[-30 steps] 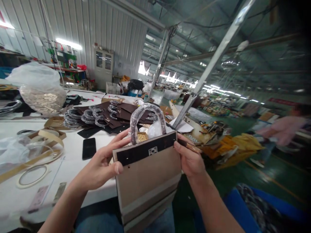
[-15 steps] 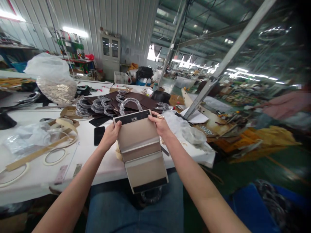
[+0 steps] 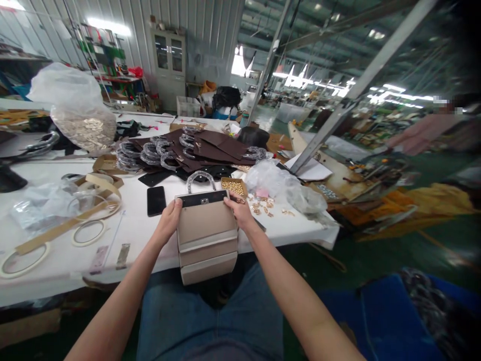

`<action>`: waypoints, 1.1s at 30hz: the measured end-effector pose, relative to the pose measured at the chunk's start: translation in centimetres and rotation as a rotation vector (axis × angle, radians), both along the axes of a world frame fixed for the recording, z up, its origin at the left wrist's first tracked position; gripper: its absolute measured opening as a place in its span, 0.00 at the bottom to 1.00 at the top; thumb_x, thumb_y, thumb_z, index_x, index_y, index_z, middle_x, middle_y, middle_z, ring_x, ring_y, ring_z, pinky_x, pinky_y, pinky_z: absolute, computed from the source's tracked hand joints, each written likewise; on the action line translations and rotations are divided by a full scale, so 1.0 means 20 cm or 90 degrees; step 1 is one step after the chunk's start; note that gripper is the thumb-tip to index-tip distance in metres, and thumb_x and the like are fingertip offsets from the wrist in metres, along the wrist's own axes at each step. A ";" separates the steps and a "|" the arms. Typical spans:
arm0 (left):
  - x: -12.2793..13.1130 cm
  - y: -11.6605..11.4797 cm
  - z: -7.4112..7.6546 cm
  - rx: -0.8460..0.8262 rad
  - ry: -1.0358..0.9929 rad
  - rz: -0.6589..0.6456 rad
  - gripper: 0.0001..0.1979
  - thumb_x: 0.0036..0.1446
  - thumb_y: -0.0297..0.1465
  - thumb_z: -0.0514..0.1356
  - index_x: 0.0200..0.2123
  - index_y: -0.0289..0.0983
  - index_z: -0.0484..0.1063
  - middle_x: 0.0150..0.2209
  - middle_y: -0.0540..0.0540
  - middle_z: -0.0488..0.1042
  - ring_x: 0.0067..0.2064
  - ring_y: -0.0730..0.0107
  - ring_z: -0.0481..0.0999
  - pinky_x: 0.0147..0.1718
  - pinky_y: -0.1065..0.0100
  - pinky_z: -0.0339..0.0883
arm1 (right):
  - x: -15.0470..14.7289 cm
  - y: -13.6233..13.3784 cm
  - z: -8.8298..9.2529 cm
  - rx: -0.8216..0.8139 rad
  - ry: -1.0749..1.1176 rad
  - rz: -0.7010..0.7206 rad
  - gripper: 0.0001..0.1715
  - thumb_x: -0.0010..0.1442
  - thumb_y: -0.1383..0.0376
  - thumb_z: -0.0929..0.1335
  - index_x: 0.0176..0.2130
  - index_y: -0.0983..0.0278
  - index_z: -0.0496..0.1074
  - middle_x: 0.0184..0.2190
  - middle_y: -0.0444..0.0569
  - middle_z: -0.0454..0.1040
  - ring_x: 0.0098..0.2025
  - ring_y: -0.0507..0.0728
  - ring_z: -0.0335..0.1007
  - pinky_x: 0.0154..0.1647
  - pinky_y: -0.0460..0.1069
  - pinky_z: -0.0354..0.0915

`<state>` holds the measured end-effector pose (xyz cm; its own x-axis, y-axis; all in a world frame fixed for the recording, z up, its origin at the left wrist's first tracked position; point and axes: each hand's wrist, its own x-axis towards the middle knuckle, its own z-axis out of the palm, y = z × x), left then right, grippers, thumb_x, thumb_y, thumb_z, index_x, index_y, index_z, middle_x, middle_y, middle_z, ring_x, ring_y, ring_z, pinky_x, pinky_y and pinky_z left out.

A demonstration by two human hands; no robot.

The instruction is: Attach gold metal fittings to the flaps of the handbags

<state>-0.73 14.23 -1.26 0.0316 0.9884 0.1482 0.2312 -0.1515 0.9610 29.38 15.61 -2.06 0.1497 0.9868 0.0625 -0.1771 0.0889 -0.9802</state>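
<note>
Between my hands is a beige handbag panel (image 3: 206, 225) with cross folds, a black strip along its top and a small metal fitting in that strip. A ring-shaped handle (image 3: 201, 175) wrapped in clear plastic rises from its top edge. My left hand (image 3: 171, 215) grips the upper left corner, thumb on the front. At the upper right corner my right hand (image 3: 237, 206) is closed on the panel, with a small gold-coloured metal piece (image 3: 240, 200) at its fingers. The panel's lower end hangs over the table edge above my lap.
On the white table (image 3: 143, 245) lie a black phone (image 3: 156, 200), tape rolls (image 3: 89, 232), a box of gold studs (image 3: 233, 187), loose gold fittings (image 3: 263, 206) and plastic bags (image 3: 270, 180). Dark brown bag pieces (image 3: 218, 145) are heaped behind. A person in pink (image 3: 424, 133) is at far right.
The panel has moved down and slightly left, nearer the table edge, and its lower end now bends away under. Its black bottom strip is out of sight. Both hands keep their hold.
</note>
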 end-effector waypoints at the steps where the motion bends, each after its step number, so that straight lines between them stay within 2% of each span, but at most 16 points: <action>1: 0.01 0.02 -0.02 -0.008 -0.002 -0.003 0.36 0.74 0.66 0.53 0.39 0.37 0.74 0.38 0.44 0.77 0.42 0.58 0.71 0.41 0.62 0.63 | 0.01 0.02 -0.02 0.002 -0.020 0.004 0.26 0.55 0.53 0.82 0.51 0.60 0.86 0.48 0.49 0.88 0.46 0.63 0.80 0.51 0.54 0.74; 6: 0.01 0.13 -0.08 -0.015 0.021 -0.019 0.32 0.72 0.63 0.56 0.40 0.38 0.73 0.41 0.42 0.79 0.45 0.55 0.73 0.45 0.60 0.65 | 0.05 0.13 -0.05 -0.024 -0.120 0.014 0.18 0.55 0.56 0.79 0.43 0.62 0.87 0.40 0.48 0.87 0.41 0.61 0.77 0.43 0.52 0.69; 9: -0.01 0.17 -0.15 -0.031 0.057 0.000 0.29 0.73 0.60 0.56 0.38 0.40 0.71 0.40 0.43 0.78 0.44 0.55 0.72 0.46 0.59 0.66 | 0.05 0.15 -0.11 -0.055 -0.205 0.023 0.18 0.56 0.54 0.77 0.40 0.64 0.87 0.37 0.48 0.86 0.37 0.59 0.75 0.39 0.51 0.66; 12: -0.03 0.20 -0.24 -0.008 0.144 0.034 0.27 0.73 0.58 0.54 0.34 0.41 0.69 0.39 0.42 0.76 0.45 0.53 0.72 0.48 0.56 0.67 | 0.06 0.16 -0.15 -0.077 -0.252 0.028 0.17 0.55 0.54 0.77 0.38 0.64 0.88 0.35 0.47 0.85 0.36 0.59 0.74 0.35 0.49 0.64; 15: -0.05 0.21 -0.29 0.027 0.213 0.045 0.26 0.74 0.55 0.52 0.32 0.42 0.68 0.40 0.41 0.76 0.46 0.52 0.73 0.50 0.54 0.69 | 0.06 0.17 -0.15 -0.076 -0.320 0.012 0.16 0.55 0.55 0.76 0.37 0.62 0.88 0.33 0.46 0.84 0.36 0.59 0.75 0.33 0.47 0.62; 19: -0.04 0.24 -0.28 0.020 0.206 0.005 0.25 0.77 0.52 0.51 0.39 0.40 0.75 0.41 0.40 0.80 0.45 0.52 0.77 0.50 0.55 0.72 | 0.08 0.19 -0.11 -0.039 -0.409 0.000 0.15 0.58 0.55 0.74 0.36 0.62 0.88 0.32 0.45 0.84 0.37 0.59 0.77 0.33 0.47 0.62; 21: -0.02 0.26 -0.27 0.033 0.215 0.011 0.26 0.77 0.51 0.51 0.47 0.37 0.80 0.47 0.36 0.81 0.52 0.49 0.79 0.57 0.52 0.73 | 0.09 0.19 -0.11 -0.027 -0.429 -0.007 0.14 0.59 0.56 0.73 0.36 0.61 0.88 0.33 0.46 0.85 0.38 0.59 0.77 0.34 0.47 0.63; 24: 0.01 0.30 -0.27 0.042 0.242 0.067 0.29 0.75 0.50 0.54 0.56 0.32 0.81 0.54 0.30 0.81 0.61 0.44 0.77 0.67 0.48 0.69 | 0.11 0.20 -0.14 -0.030 -0.447 -0.024 0.12 0.60 0.59 0.73 0.37 0.60 0.88 0.35 0.45 0.86 0.38 0.59 0.78 0.37 0.48 0.65; 27: 0.02 0.34 -0.31 0.024 0.232 0.026 0.30 0.76 0.51 0.53 0.53 0.32 0.82 0.50 0.32 0.83 0.57 0.44 0.80 0.66 0.46 0.72 | 0.13 0.22 -0.18 -0.050 -0.412 -0.036 0.13 0.58 0.60 0.74 0.40 0.58 0.89 0.37 0.44 0.86 0.40 0.59 0.79 0.39 0.48 0.68; 30: 0.01 0.36 -0.35 0.018 0.225 -0.027 0.29 0.78 0.49 0.51 0.52 0.33 0.83 0.46 0.34 0.83 0.54 0.45 0.82 0.63 0.45 0.75 | 0.15 0.25 -0.23 -0.099 -0.351 -0.049 0.20 0.53 0.61 0.77 0.46 0.59 0.89 0.39 0.45 0.87 0.40 0.59 0.80 0.40 0.48 0.70; 31: 0.02 0.35 -0.35 0.017 0.237 -0.008 0.27 0.77 0.47 0.52 0.54 0.33 0.83 0.47 0.34 0.83 0.55 0.44 0.82 0.64 0.44 0.74 | 0.15 0.26 -0.24 -0.116 -0.335 -0.049 0.23 0.51 0.61 0.78 0.48 0.59 0.88 0.39 0.45 0.86 0.40 0.59 0.80 0.40 0.48 0.70; 33: 0.03 0.32 -0.33 0.034 0.287 0.092 0.27 0.74 0.43 0.56 0.61 0.29 0.80 0.53 0.29 0.81 0.61 0.39 0.79 0.67 0.38 0.71 | 0.16 0.28 -0.26 -0.140 -0.321 -0.042 0.29 0.49 0.62 0.79 0.52 0.60 0.88 0.39 0.45 0.85 0.39 0.58 0.79 0.38 0.48 0.71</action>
<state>-0.04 20.68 -7.83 -0.0323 0.9790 0.2013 0.6455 -0.1334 0.7520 32.61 21.21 -7.21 0.2173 0.9740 -0.0644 0.3173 -0.1329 -0.9390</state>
